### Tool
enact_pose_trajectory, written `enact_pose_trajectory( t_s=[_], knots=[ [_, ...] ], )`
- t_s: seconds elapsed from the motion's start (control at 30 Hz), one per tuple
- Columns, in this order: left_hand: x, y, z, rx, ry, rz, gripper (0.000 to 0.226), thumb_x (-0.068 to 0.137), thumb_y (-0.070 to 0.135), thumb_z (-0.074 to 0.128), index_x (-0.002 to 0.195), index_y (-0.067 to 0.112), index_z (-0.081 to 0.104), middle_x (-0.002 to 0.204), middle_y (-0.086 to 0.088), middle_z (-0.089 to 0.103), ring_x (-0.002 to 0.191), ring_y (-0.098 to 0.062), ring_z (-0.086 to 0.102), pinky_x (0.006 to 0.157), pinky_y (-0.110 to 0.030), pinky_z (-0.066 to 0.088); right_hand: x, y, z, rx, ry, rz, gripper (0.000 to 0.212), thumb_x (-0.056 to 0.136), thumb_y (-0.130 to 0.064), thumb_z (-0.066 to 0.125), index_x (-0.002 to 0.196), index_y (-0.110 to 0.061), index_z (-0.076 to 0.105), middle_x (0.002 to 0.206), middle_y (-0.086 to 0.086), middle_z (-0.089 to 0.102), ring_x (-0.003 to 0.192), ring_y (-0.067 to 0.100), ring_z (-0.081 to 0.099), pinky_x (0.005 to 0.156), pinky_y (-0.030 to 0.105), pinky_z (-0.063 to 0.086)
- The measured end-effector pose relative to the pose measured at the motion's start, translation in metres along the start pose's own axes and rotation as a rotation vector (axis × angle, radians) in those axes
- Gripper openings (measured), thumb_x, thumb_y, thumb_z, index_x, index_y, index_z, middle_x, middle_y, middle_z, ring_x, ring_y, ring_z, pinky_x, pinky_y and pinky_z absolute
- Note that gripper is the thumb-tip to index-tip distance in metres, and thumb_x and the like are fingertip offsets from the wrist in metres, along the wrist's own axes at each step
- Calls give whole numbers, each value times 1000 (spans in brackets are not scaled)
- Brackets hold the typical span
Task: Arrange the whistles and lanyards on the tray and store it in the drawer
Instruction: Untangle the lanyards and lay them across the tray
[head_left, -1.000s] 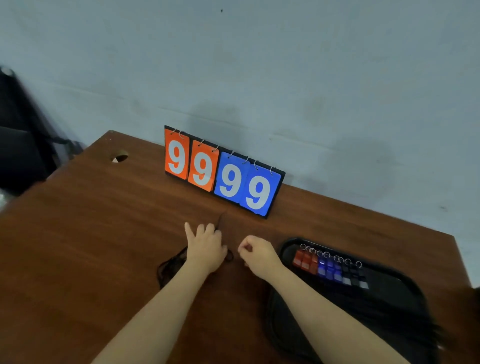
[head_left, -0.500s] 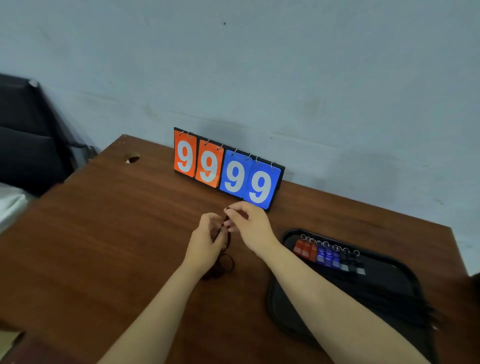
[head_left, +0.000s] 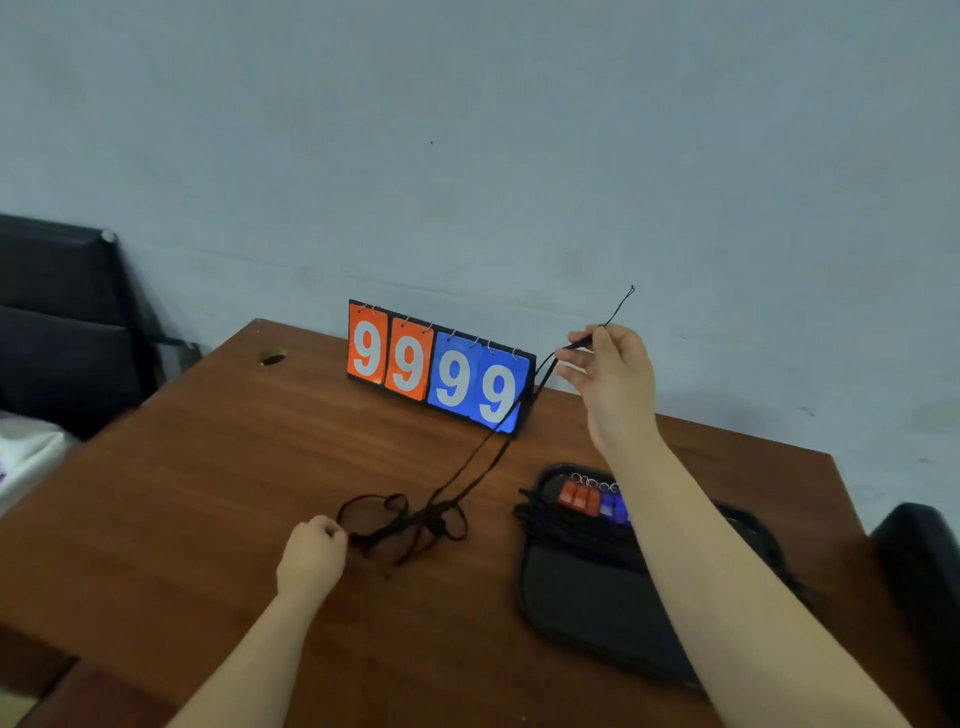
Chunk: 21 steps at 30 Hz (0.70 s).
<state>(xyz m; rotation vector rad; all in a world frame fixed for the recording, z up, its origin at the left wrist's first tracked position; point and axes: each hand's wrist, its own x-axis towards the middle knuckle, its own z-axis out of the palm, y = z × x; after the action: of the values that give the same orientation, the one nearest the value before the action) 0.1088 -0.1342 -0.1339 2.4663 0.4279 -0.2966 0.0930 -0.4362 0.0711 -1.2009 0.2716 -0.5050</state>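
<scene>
Tray (head_left: 587, 618) sits at the table's (head_left: 208, 493) near right edge, with whistles (head_left: 592, 500) and coiled cords (head_left: 558, 526) at its far end. Left hand (head_left: 311, 553) pinches the tangle of black lanyards (head_left: 436, 519) mid-table. Right hand (head_left: 610, 379) is raised near the far edge beside the scoreboard (head_left: 441, 371) and pinches one strand (head_left: 574, 344), pulled taut.

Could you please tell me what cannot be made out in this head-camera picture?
Head view:
- Whistles on the tray: the right forearm covers the row beyond the blue ones, so no count.
- Lanyard tangle: thin, knotted cords; their number is unclear.
- Left hand: its back hides whether it grips the tangle.
- Drawer: outside the frame.
</scene>
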Motion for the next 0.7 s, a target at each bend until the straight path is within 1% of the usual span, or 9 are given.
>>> enact_pose_trajectory(
  t_s=[0.1, 0.2, 0.27, 0.37, 0.43, 0.5, 0.53, 0.6, 0.7],
  knots=[
    [-17, 18, 3, -203, 92, -13, 31, 98, 26, 50, 120, 5, 54, 105, -10, 60, 78, -26, 61, 62, -34, 50, -18, -9, 0, -36, -90, 28, 16, 103, -11, 41, 93, -11, 53, 86, 4, 65, 68, 16, 68, 62, 26, 55],
    [-48, 63, 16, -214, -107, 197, 32, 96, 34, 52, 116, 10, 57, 101, -3, 61, 81, -17, 57, 73, -34, 50, -41, -13, 7, -44, -220, 80, 16, 103, -10, 40, 94, -9, 53, 82, 4, 68, 66, 18, 69, 63, 28, 56],
    [-67, 91, 34, -198, -227, 307, 48, 90, 37, 62, 131, 15, 50, 118, -1, 55, 98, -17, 55, 87, -35, 49, -54, -17, 10, -32, -298, 115, 18, 104, -8, 39, 93, -8, 53, 80, 5, 67, 63, 18, 68, 61, 28, 56],
    [-83, 114, 51, 38, -169, 490, 90, 80, 44, 71, 151, 25, 18, 150, 5, 29, 137, -21, 34, 111, -49, 29, -71, -29, 7, 3, -413, 172, 18, 104, -9, 38, 93, -7, 52, 73, 5, 68, 57, 18, 67, 56, 27, 56],
    [-82, 113, 55, 199, -255, 573, 77, 85, 41, 65, 149, 29, 24, 144, 11, 43, 138, -16, 36, 117, -53, 11, -75, -40, 0, 52, -437, 163, 21, 104, -9, 36, 92, -7, 53, 70, 4, 68, 55, 17, 66, 55, 27, 55],
    [-78, 101, 53, 330, -336, 567, 38, 94, 36, 53, 131, 28, 48, 123, 9, 61, 124, -16, 51, 118, -54, 8, -72, -51, -12, 146, -359, 128, 24, 104, -8, 35, 89, -8, 54, 67, 3, 67, 53, 16, 65, 55, 27, 55],
    [-74, 91, 53, 357, -334, 560, 25, 97, 35, 48, 120, 27, 54, 117, 7, 63, 119, -16, 55, 117, -51, 15, -68, -57, -19, 208, -294, 111, 24, 104, -8, 36, 88, -8, 54, 66, 3, 67, 53, 16, 64, 56, 27, 56],
    [-68, 71, 50, 286, -304, 533, 22, 100, 35, 45, 115, 25, 56, 118, 4, 61, 111, -17, 57, 105, -38, 38, -60, -67, -32, 302, -156, 73, 23, 104, -9, 37, 88, -8, 53, 64, 3, 67, 54, 16, 64, 58, 28, 57],
    [-60, 48, 37, 122, -218, 482, 17, 100, 36, 45, 104, 24, 56, 104, 6, 59, 92, -13, 59, 81, -28, 48, -48, -73, -50, 364, -1, 3, 20, 104, -9, 39, 89, -8, 52, 67, 4, 65, 59, 17, 66, 61, 28, 57]
  ],
)
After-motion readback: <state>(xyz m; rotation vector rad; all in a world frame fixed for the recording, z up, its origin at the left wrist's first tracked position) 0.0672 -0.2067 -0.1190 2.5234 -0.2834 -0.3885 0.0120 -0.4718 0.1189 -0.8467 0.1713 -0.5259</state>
